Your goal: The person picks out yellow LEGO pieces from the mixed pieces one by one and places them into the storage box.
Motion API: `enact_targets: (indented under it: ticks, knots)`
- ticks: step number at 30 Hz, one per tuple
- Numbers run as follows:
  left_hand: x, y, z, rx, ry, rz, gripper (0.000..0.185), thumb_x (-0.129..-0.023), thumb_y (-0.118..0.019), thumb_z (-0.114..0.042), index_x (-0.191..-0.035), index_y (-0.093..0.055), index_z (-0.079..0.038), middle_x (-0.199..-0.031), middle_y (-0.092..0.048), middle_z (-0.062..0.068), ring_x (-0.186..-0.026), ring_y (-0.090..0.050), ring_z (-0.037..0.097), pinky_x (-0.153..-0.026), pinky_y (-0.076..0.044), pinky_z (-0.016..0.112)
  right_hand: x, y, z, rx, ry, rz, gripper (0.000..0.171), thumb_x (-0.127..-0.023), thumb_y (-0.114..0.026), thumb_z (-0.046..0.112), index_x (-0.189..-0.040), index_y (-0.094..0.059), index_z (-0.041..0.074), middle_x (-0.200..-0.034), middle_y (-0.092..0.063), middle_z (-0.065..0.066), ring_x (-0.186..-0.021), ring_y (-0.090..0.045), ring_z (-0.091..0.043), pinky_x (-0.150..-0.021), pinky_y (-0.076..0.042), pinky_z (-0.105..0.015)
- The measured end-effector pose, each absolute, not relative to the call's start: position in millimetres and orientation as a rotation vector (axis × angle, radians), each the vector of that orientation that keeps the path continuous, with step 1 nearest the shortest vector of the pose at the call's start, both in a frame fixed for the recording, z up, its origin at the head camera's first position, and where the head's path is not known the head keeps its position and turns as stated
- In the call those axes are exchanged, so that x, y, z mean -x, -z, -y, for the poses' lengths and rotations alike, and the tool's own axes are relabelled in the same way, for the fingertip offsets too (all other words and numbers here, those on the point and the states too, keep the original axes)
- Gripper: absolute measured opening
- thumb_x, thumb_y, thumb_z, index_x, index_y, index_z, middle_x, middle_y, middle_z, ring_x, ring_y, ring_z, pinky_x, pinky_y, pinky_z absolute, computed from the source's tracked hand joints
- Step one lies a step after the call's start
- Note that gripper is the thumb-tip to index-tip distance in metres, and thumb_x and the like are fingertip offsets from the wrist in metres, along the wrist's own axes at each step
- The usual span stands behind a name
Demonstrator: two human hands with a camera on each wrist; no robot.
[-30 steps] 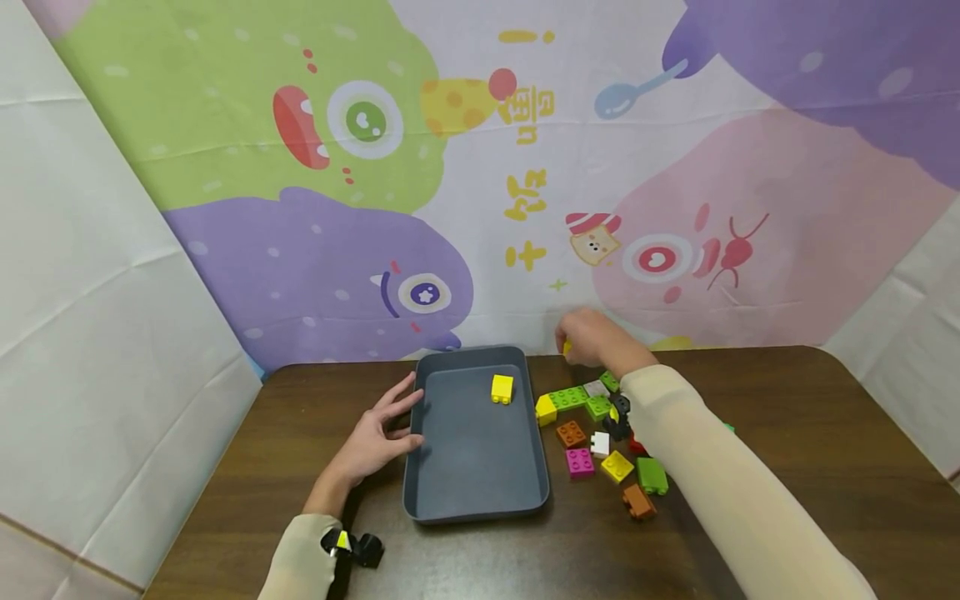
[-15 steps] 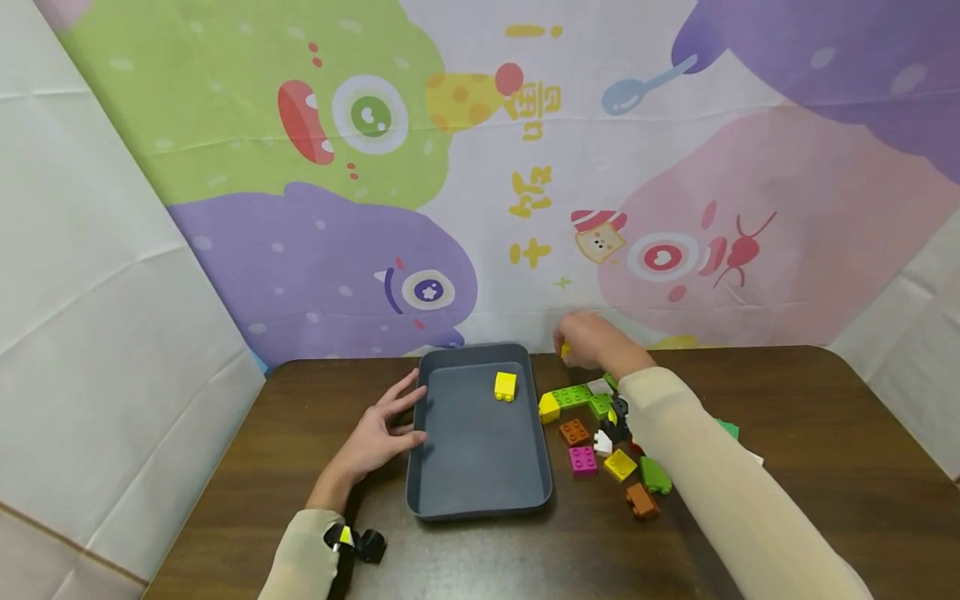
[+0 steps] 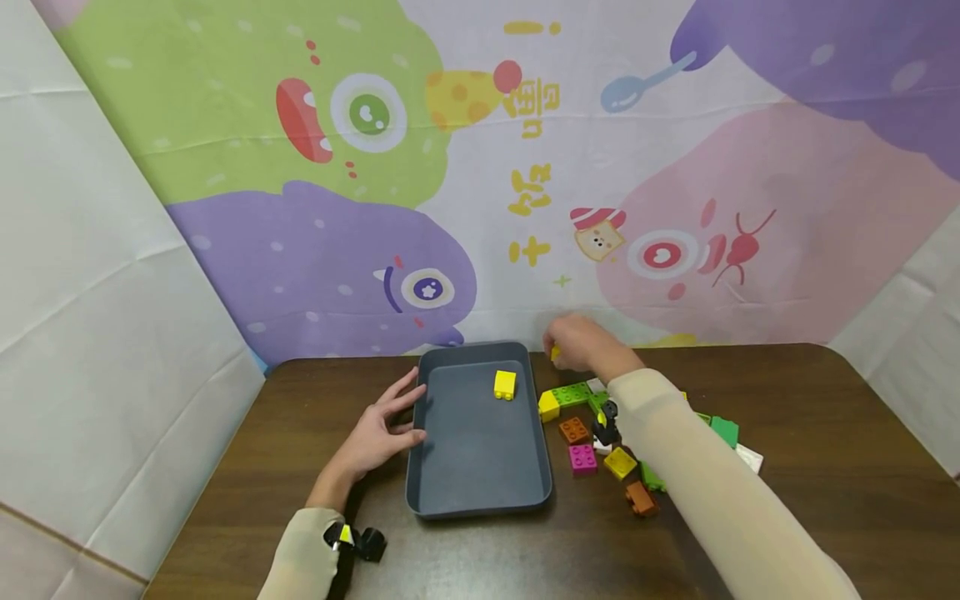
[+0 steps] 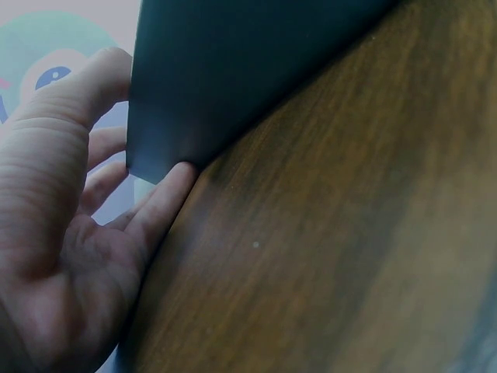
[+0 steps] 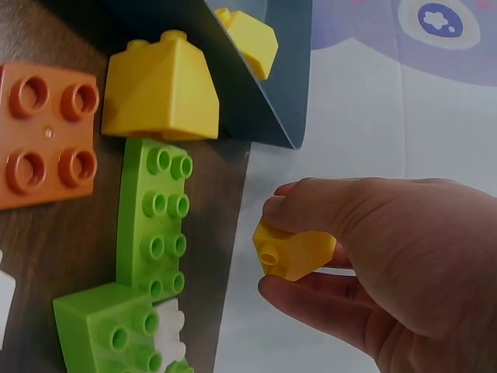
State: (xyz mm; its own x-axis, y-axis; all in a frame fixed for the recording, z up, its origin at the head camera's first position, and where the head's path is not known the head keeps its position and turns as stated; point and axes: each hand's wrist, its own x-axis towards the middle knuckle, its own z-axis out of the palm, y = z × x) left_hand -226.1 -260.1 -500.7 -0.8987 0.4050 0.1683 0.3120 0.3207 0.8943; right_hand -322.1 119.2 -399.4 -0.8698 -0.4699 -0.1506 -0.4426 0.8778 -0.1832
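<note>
The right hand pinches a small yellow brick between thumb and fingertips, near the far right corner of the dark gray tray. The left hand, fingers loosely spread, touches the tray's left side (a second yellow brick lies inside).

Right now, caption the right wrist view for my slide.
Right hand pinches a yellow block near the dark tray, which holds a second yellow block.

Tray on the table, one block inside it, loose blocks to its right, backdrop behind.
</note>
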Motion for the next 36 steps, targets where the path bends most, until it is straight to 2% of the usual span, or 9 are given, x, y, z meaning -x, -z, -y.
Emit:
enact_targets:
  ticks: [4, 13, 21, 27, 36]
  knots:
    - [226, 501, 260, -0.677, -1.65, -2.479, 0.076, -0.098, -0.081, 0.003, -0.166, -0.048, 0.009, -0.19, -0.019, 0.021, -0.17, -0.029, 0.05, -0.117, -0.06, 0.048, 317, 395, -112, 0.699, 0.215, -2.853, 0.015, -0.103, -0.078, 0.006, -0.115, -0.086, 0.006, -0.123, -0.082, -0.013, -0.113, -0.073, -0.032, -0.106, -0.064, -0.049]
    - [226, 501, 261, -0.66, -1.649, -2.478, 0.076, -0.098, -0.081, 0.004, -0.166, -0.048, 0.008, -0.19, -0.018, 0.02, -0.17, -0.029, 0.051, -0.118, -0.057, 0.058, 313, 394, -99, 0.731, 0.199, -2.855, 0.013, -0.101, -0.078, 0.005, -0.112, -0.086, 0.009, -0.126, -0.083, -0.011, -0.121, -0.074, -0.033, -0.108, -0.064, -0.048]
    - [225, 500, 260, -0.657, -1.646, -2.475, 0.076, -0.098, -0.081, 0.003, -0.166, -0.048, 0.008, -0.19, -0.018, 0.02, -0.171, -0.028, 0.052, -0.118, -0.056, 0.06, 313, 392, -93, 0.74, 0.2, -2.867, 0.016, -0.101, -0.076, 0.003, -0.112, -0.086, 0.009, -0.125, -0.083, -0.012, -0.118, -0.074, -0.032, -0.105, -0.065, -0.047]
    - [226, 500, 260, -0.662, -1.641, -2.481, 0.076, -0.098, -0.081, 0.003, -0.166, -0.048, 0.008, -0.19, -0.018, 0.02, -0.171, -0.028, 0.052, -0.118, -0.057, 0.059, 312, 391, -90, 0.73, 0.203, -2.871, 0.016, -0.1, -0.076, 0.002, -0.112, -0.085, 0.009, -0.124, -0.083, -0.012, -0.116, -0.073, -0.032, -0.104, -0.065, -0.047]
    - [226, 500, 261, -0.663, -1.626, -2.486, 0.077, -0.098, -0.08, 0.004, -0.167, -0.046, 0.008, -0.19, -0.017, 0.02, -0.17, -0.03, 0.052, -0.118, -0.06, 0.052, 310, 387, -83, 0.746, 0.206, -2.868, 0.018, -0.101, -0.077, 0.003, -0.116, -0.085, 0.007, -0.126, -0.083, -0.01, -0.121, -0.074, -0.031, -0.111, -0.064, -0.047]
